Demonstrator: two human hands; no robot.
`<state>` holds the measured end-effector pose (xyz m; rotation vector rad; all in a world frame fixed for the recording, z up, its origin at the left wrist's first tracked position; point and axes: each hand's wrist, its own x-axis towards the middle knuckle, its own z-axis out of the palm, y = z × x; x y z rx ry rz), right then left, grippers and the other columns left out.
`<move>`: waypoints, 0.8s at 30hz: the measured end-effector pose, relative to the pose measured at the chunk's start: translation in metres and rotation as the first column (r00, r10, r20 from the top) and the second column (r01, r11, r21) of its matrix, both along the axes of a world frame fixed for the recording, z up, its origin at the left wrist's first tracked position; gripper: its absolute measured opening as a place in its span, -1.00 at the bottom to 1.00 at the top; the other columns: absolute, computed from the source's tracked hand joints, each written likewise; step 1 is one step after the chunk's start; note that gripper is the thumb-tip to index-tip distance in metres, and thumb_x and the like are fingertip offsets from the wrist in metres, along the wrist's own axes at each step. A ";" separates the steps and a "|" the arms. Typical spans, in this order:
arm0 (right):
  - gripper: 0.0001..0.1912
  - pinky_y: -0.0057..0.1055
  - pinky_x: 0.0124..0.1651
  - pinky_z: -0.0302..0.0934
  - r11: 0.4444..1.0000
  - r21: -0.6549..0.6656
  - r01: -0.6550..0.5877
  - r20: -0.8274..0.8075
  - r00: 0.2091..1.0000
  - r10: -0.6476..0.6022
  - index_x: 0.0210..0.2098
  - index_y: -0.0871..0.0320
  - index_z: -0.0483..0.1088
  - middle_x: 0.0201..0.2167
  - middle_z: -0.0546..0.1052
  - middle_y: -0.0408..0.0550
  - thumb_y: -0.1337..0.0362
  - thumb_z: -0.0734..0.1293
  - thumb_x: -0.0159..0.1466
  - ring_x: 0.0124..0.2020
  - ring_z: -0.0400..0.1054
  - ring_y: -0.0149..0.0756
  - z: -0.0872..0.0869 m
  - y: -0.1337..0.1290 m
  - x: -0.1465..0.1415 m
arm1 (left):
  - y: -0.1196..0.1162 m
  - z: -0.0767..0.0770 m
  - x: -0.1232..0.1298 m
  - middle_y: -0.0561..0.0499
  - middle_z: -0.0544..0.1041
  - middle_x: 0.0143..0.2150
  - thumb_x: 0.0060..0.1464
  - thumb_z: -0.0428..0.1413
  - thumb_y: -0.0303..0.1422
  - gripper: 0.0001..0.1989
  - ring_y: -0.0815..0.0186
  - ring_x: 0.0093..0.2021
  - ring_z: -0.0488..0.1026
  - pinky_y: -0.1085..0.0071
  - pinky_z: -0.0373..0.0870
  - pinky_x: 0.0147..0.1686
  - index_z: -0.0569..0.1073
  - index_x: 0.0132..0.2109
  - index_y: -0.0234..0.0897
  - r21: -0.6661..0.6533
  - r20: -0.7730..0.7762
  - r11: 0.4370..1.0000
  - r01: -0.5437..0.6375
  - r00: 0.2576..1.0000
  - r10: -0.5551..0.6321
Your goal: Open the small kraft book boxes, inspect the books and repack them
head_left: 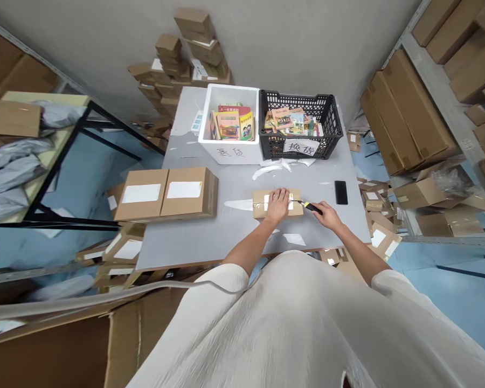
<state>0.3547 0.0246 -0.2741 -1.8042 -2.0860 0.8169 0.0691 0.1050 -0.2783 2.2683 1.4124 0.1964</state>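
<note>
A small cardboard box with a white label lies near the front of the grey table. Pressing down on its top is my left hand, fingers spread across the label. My right hand is closed around the black and yellow handle of a utility knife. The knife points left, and its tip is at the right part of the box's top; I cannot tell how deep the blade is. Right of the box lies a black phone.
Two labelled cardboard boxes stand at the table's left. Behind are a white foam bin and a black plastic crate, both holding books. Paper scraps lie on the grey table. Shelves with cartons flank the right.
</note>
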 end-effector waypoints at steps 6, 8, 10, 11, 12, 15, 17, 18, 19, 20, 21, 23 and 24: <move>-0.52 -0.13 0.20 0.50 1.000 -0.001 0.007 -0.014 1.000 -0.007 0.41 -0.03 0.54 0.11 0.63 0.11 0.02 0.30 0.59 0.10 0.56 0.01 -0.010 0.007 0.001 | 0.003 -0.005 -0.003 -0.34 0.37 0.60 0.54 -0.22 -0.26 -0.34 -0.16 0.62 0.21 -0.15 0.00 0.60 0.31 0.62 -0.35 -0.026 0.055 1.000 -0.012 0.998 0.013; -0.51 -0.13 0.19 0.50 1.000 0.019 0.007 0.001 1.000 -0.007 0.40 -0.02 0.55 0.12 0.62 0.13 0.02 0.30 0.59 0.11 0.56 0.03 -0.010 0.008 0.005 | 0.003 -0.007 -0.003 -0.35 0.36 0.60 0.54 -0.23 -0.25 -0.33 -0.16 0.63 0.20 -0.16 -0.02 0.61 0.31 0.62 -0.36 -0.037 0.078 0.999 -0.014 0.997 0.017; -0.51 -0.10 0.20 0.49 0.999 0.044 -0.002 0.009 1.000 0.002 0.39 -0.01 0.55 0.11 0.62 0.14 0.01 0.28 0.59 0.12 0.54 0.06 -0.010 0.007 0.009 | 0.002 -0.007 -0.003 -0.34 0.36 0.61 0.53 -0.22 -0.25 -0.32 -0.16 0.64 0.18 -0.17 -0.03 0.61 0.30 0.62 -0.35 -0.045 0.098 0.999 -0.021 0.995 0.026; -0.51 -0.08 0.21 0.48 0.999 0.052 -0.008 0.006 1.000 0.008 0.39 0.00 0.56 0.10 0.62 0.15 0.01 0.28 0.59 0.12 0.54 0.07 -0.010 0.006 0.011 | 0.002 -0.007 -0.003 -0.33 0.35 0.62 0.53 -0.21 -0.24 -0.32 -0.16 0.64 0.18 -0.17 -0.04 0.61 0.29 0.63 -0.33 -0.049 0.107 0.998 -0.026 0.994 0.032; -0.51 -0.06 0.23 0.48 0.998 0.058 -0.004 -0.002 1.000 0.004 0.38 0.00 0.56 0.09 0.62 0.15 0.00 0.28 0.59 0.13 0.54 0.08 -0.010 0.006 0.014 | 0.002 -0.007 -0.003 -0.31 0.36 0.62 0.52 -0.20 -0.24 -0.32 -0.15 0.65 0.18 -0.18 -0.05 0.61 0.29 0.64 -0.31 -0.054 0.118 0.998 -0.034 0.992 0.040; -0.48 0.00 0.26 0.47 0.991 0.080 0.111 -0.036 0.993 -0.109 0.37 0.02 0.55 0.12 0.62 0.17 -0.04 0.26 0.58 0.16 0.52 0.11 -0.011 0.007 0.024 | 0.003 -0.007 -0.003 -0.30 0.39 0.60 0.51 -0.17 -0.25 -0.33 -0.16 0.63 0.20 -0.19 -0.03 0.61 0.31 0.63 -0.27 -0.068 0.145 0.996 -0.049 0.988 0.058; -0.44 0.04 0.28 0.46 0.969 0.091 0.228 -0.063 0.973 -0.223 0.37 0.04 0.53 0.16 0.60 0.19 -0.08 0.26 0.56 0.21 0.51 0.14 -0.011 0.009 0.031 | 0.005 -0.007 -0.004 -0.30 0.40 0.59 0.50 -0.16 -0.24 -0.34 -0.15 0.63 0.21 -0.19 -0.03 0.62 0.32 0.62 -0.27 -0.073 0.153 0.996 -0.043 0.987 0.054; -0.42 0.06 0.29 0.46 0.959 0.089 0.270 -0.077 0.962 -0.263 0.37 0.06 0.53 0.18 0.60 0.20 -0.11 0.28 0.54 0.23 0.50 0.16 -0.011 0.010 0.033 | 0.005 -0.008 -0.004 -0.29 0.39 0.60 0.50 -0.15 -0.23 -0.33 -0.15 0.64 0.20 -0.19 -0.04 0.62 0.32 0.62 -0.27 -0.073 0.153 0.996 -0.041 0.987 0.052; -0.40 0.08 0.31 0.45 0.953 0.078 0.293 -0.093 0.954 -0.286 0.35 0.08 0.54 0.17 0.60 0.21 -0.14 0.30 0.52 0.23 0.50 0.16 -0.011 0.011 0.035 | 0.005 -0.008 -0.005 -0.29 0.37 0.61 0.49 -0.13 -0.22 -0.32 -0.15 0.65 0.18 -0.19 -0.05 0.64 0.31 0.62 -0.28 -0.075 0.151 0.996 -0.039 0.987 0.050; -0.38 0.09 0.31 0.44 0.951 0.062 0.304 -0.112 0.948 -0.296 0.32 0.09 0.56 0.16 0.61 0.21 -0.18 0.32 0.50 0.23 0.50 0.17 -0.012 0.011 0.035 | 0.005 -0.009 -0.006 -0.28 0.34 0.63 0.48 -0.10 -0.20 -0.31 -0.15 0.67 0.15 -0.19 -0.08 0.65 0.29 0.63 -0.28 -0.079 0.149 0.996 -0.036 0.988 0.047; -0.37 0.10 0.32 0.44 0.949 0.044 0.312 -0.134 0.943 -0.304 0.28 0.10 0.57 0.13 0.62 0.21 -0.21 0.33 0.48 0.22 0.50 0.17 -0.012 0.011 0.034 | 0.004 -0.009 -0.007 -0.27 0.30 0.66 0.46 -0.08 -0.18 -0.29 -0.15 0.68 0.12 -0.18 -0.11 0.66 0.28 0.64 -0.29 -0.087 0.149 0.996 -0.027 0.988 0.040; -0.35 0.12 0.31 0.44 0.944 0.000 0.330 -0.183 0.928 -0.324 0.22 0.09 0.61 0.09 0.64 0.19 -0.28 0.35 0.44 0.18 0.52 0.16 -0.013 0.009 0.029 | 0.001 -0.008 -0.015 -0.25 0.22 0.69 0.43 -0.01 -0.12 -0.25 -0.15 0.72 0.04 -0.19 -0.17 0.68 0.26 0.64 -0.27 -0.101 0.150 0.995 0.010 0.989 0.005; -0.33 0.13 0.30 0.45 0.939 -0.025 0.343 -0.208 0.917 -0.340 0.19 0.09 0.62 0.08 0.65 0.19 -0.31 0.36 0.42 0.15 0.53 0.15 -0.013 0.008 0.025 | -0.002 -0.008 -0.022 -0.24 0.19 0.71 0.42 0.03 -0.08 -0.24 -0.15 0.73 0.01 -0.20 -0.19 0.69 0.26 0.64 -0.25 -0.104 0.149 0.994 0.027 0.989 -0.012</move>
